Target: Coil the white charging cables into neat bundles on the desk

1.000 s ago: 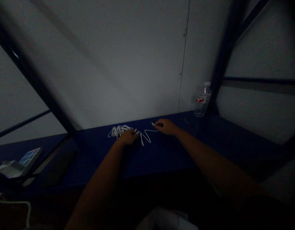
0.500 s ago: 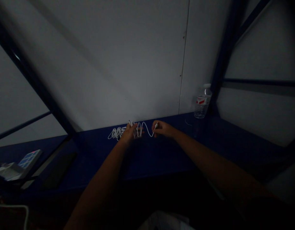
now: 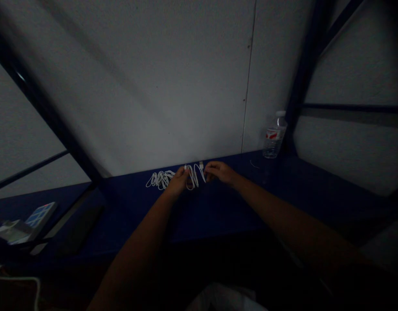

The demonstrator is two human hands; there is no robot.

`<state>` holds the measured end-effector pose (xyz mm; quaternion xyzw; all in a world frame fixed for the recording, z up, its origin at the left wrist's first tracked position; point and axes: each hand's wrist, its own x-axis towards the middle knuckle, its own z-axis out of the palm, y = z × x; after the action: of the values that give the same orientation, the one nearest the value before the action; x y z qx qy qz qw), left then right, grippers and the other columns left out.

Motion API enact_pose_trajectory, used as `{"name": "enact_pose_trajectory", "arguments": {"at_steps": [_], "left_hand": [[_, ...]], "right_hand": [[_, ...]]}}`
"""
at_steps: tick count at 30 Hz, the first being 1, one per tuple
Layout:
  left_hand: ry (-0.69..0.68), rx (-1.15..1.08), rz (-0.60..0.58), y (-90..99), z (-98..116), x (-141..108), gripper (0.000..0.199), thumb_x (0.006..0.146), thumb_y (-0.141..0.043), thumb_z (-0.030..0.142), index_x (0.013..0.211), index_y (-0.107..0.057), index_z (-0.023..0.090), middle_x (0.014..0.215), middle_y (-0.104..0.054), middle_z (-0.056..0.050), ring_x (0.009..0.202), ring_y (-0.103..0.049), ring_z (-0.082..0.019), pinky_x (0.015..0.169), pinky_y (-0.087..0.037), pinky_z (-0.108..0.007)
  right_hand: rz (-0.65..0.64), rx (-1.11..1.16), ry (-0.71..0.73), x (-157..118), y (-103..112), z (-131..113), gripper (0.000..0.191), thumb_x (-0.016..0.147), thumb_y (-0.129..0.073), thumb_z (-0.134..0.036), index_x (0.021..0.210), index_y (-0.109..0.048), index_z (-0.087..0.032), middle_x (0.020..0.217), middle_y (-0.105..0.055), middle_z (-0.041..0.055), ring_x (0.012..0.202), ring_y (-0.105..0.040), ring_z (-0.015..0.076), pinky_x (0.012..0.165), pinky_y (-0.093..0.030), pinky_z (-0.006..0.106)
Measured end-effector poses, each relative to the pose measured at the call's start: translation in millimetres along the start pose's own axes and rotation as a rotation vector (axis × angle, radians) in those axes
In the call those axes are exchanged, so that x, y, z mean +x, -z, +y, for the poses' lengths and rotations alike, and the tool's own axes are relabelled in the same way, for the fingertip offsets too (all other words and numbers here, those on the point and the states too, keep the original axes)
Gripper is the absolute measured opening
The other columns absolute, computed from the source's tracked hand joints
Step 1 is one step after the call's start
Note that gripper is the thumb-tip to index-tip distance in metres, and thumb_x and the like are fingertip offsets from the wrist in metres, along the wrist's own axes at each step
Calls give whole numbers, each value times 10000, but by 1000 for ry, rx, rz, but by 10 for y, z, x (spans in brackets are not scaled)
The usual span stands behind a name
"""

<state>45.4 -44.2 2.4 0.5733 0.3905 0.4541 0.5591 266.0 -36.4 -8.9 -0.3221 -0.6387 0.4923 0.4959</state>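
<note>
Cable: white, smooth plastic sheath. Plug: small, looks metal, too small to confirm. Bottle: clear, glossy plastic. Wall: matt, slightly rough panel. Shelf: dark blue paint, low sheen.

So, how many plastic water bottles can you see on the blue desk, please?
1: a plastic water bottle, at right on the blue desk by the wall; shadow may hide others.

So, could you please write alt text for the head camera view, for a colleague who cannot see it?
A left hand and a right hand are at loops of thin white cable on a dark blue counter. A small plug sticks up beside the right hand. A plastic water bottle stands further right.
</note>
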Motion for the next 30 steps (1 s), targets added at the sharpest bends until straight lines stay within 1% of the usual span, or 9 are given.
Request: {"name": "enact_pose_trajectory", "arguments": {"at_steps": [2, 4, 8, 12, 17, 21, 24, 26, 30], "left_hand": [[-40, -38, 59, 58, 21, 28, 355, 854, -630, 489, 1088, -555, 233, 1039, -680, -78, 762, -690, -203, 666, -566, -344], [-38, -103, 73, 86, 45, 36, 348, 853, -632, 480, 1085, -534, 240, 1053, -682, -81, 768, -696, -210, 685, -571, -369], [21, -228, -9, 51, 68, 19, 364, 844, -650, 450, 1090, -486, 239, 1026, -686, -93, 769, -704, -215, 689, -565, -372], [28, -251, -32, 26, 82, 16, 364, 861, -623, 463, 1082, -449, 232, 984, -696, -97, 733, -706, -214, 639, -554, -341], [19, -276, -12, 66, 116, 23, 325, 887, -574, 486, 1024, -431, 227, 951, -701, -90, 718, -701, -204, 625, -541, -322], [24, -289, 18, 60, 130, 3, 329, 882, -584, 489, 1009, -435, 225, 926, -696, -80, 699, -690, -187, 636, -535, -316], [26, -306, 18, 37, 144, -16, 351, 872, -599, 498, 1019, -442, 221, 899, -690, -76, 689, -685, -182, 645, -534, -315], [39, -308, 27, 35, 147, -14, 357, 872, -598, 503, 1028, -443, 222, 888, -689, -73, 678, -681, -179, 640, -532, -312], [27, -267, 83, 113, 114, 57, 335, 894, -557, 506, 1049, -444, 231, 881, -695, -76, 672, -681, -189, 626, -530, -320]], "right_hand": [[102, 84, 5, 12, 53, -4, 271, 807, -655, -428, 775, -608, -163, 760, -686, 42, 623, -651, 137, 635, -540, 285], [115, 110, -11, 18, 55, 20, 278, 792, -675, -437, 800, -591, -172, 844, -697, 50, 647, -657, 140, 636, -545, 290], [-80, -41, -63, 25, -88, 138, 365, 760, -720, -490, 896, -579, -182, 795, -678, 29, 647, -645, 147, 622, -535, 294], [-58, -202, 8, 45, -151, 221, 345, 782, -694, -477, 899, -573, -176, 735, -642, 8, 650, -610, 141, 635, -500, 286], [-150, -369, 93, 38, -14, 238, 263, 865, -582, -413, 921, -657, -168, 895, -687, 55, 811, -637, 170, 785, -501, 335], [-268, -629, 235, -6, -81, 250, 270, 785, -693, -334, 1021, -711, -203, 1045, -701, 75, 945, -640, 212, 878, -482, 371], [-250, -785, 296, -30, -247, 244, 311, 730, -760, -360, 1013, -737, -233, 1073, -709, 75, 996, -629, 248, 912, -460, 397], [-230, -833, 293, -36, -337, 232, 226, 742, -743, -336, 941, -748, -230, 1021, -721, 67, 971, -635, 241, 894, -458, 375], [-138, -814, 268, -17, -297, 184, 105, 774, -670, -273, 835, -723, -205, 866, -716, 55, 811, -645, 202, 776, -462, 320]]}}
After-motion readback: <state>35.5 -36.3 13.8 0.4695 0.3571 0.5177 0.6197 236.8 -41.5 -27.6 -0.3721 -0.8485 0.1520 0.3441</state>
